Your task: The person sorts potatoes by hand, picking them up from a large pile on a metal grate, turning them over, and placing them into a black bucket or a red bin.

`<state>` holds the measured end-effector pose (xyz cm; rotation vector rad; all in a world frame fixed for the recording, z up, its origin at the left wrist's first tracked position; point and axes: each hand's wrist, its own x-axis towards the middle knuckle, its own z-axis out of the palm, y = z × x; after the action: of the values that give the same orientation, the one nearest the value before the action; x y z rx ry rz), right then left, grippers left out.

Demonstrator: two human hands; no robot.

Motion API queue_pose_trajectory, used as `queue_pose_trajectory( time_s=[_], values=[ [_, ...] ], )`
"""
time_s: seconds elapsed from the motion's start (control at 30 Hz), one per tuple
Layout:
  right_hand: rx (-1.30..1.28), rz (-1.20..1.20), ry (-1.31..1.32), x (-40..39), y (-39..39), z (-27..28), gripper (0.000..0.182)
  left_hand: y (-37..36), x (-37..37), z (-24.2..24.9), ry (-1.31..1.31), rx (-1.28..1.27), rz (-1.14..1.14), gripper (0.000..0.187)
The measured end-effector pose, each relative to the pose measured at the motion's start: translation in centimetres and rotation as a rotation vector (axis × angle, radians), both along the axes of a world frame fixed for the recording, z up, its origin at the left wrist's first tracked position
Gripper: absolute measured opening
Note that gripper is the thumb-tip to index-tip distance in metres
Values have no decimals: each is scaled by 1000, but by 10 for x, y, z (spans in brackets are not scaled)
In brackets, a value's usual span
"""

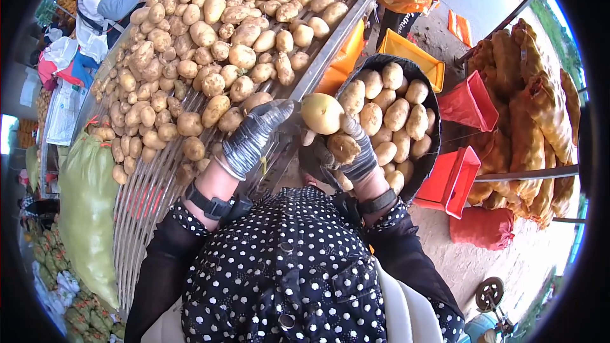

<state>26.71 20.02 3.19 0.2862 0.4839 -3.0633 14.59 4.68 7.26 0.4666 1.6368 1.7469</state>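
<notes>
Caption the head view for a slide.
Gray-gloved right hand holds rounded tan potatoes near a round black tub of potatoes; gray-gloved left hand open.

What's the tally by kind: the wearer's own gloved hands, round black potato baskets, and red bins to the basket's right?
Gloved hands: 2 (left hand, right hand)
Round black potato basket: 1
Red bins: 2 (upper bin, lower bin)
Total: 5
</notes>
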Motion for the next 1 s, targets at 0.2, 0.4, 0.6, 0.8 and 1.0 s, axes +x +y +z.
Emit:
queue_pose_trajectory(
  time_s=[0.2,0.4,0.6,0.8,1.0],
  values=[
    [370,-13,26,14,-7,21,60,28,8,-20,-543,3,-272,37],
    [128,-151,-46,67,11,-5,66,25,-4,-49,-824,332,-274,53],
    [373,-646,-529,198,86,-56,38,-16,-38,-69,-696,243,-112,57],
    [631,-1086,-1161,357,263,-77,34,-35,-29,-64,-825,250,57,49],
    [731,-823,-810,209,212,-99,29,-39,-80,-82,-801,404,287,52]
  ],
)
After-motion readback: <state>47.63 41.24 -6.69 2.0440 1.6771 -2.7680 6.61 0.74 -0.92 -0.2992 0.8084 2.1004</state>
